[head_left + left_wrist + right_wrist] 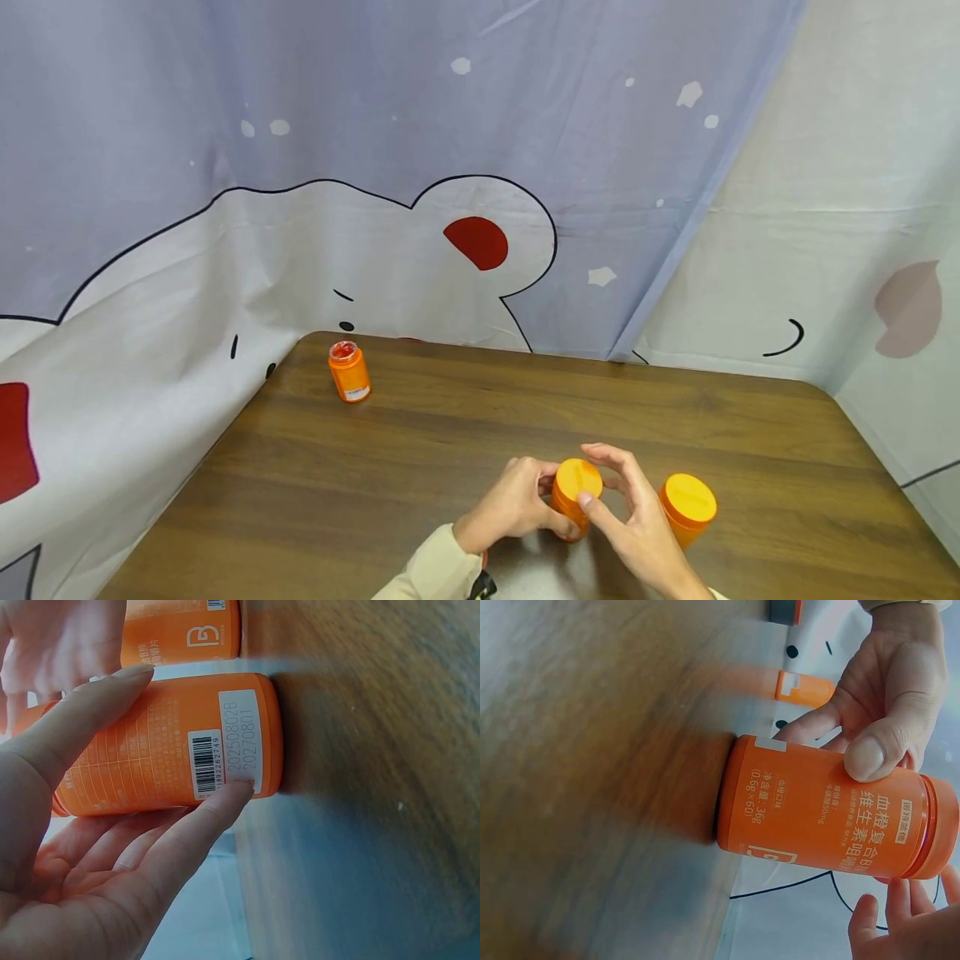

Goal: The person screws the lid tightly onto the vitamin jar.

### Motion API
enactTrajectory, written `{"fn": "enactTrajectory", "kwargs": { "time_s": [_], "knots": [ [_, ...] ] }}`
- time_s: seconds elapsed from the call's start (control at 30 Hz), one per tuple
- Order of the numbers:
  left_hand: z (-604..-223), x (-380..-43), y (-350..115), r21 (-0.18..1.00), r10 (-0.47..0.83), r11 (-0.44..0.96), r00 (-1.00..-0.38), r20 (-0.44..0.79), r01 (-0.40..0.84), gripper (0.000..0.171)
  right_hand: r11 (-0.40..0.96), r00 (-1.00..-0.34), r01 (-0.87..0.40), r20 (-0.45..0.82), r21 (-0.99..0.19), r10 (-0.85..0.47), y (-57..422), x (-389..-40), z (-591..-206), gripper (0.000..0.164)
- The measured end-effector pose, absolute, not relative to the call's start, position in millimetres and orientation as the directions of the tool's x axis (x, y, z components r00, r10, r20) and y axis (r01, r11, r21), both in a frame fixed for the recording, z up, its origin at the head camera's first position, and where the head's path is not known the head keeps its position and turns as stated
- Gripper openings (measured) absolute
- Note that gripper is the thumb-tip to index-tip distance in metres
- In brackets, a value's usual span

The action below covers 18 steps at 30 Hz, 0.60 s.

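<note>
An orange bottle (817,802) with a yellow-orange lid (579,478) and printed label stands upright at the front of the table. My left hand (517,500) grips its body, thumb on the near side and fingers behind. In the left wrist view a barcode and date sticker (240,739) show near its base. Around the lid, my right hand (637,525) is spread loosely, thumb at the lid's near edge and extended index finger close to its far edge. Just right of that hand is a second lidded orange bottle (687,504), its lower part partly hidden by the wrist.
At the table's far left stands a lidless orange bottle (350,372), red showing inside its mouth. A printed cloth (390,250) hangs behind and along the sides of the wooden table (450,417).
</note>
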<state>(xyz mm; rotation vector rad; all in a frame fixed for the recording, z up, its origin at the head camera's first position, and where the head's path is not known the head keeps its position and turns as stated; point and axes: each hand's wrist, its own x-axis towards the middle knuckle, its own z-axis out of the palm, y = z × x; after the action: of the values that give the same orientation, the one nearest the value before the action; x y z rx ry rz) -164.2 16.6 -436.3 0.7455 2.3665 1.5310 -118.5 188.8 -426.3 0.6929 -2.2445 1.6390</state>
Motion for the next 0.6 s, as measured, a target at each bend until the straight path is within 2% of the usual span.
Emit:
{"fn": "enactTrajectory", "kwargs": {
  "time_s": [0.33, 0.6],
  "knots": [
    [-435.0, -165.7, 16.9, 0.873, 0.528, 0.352, -0.842, 0.112, 0.337, 0.041, 0.189, -0.833, -0.543, 0.498, -0.818, -0.239, 188.8, -119.7, -426.8, 0.049],
    [-433.9, -165.0, 16.3, 0.895, 0.531, 0.335, -0.844, 0.078, 0.293, 0.044, 0.28, -0.857, -0.516, 0.481, -0.81, -0.186, 186.3, -118.7, -426.4, 0.047]
  ]
}}
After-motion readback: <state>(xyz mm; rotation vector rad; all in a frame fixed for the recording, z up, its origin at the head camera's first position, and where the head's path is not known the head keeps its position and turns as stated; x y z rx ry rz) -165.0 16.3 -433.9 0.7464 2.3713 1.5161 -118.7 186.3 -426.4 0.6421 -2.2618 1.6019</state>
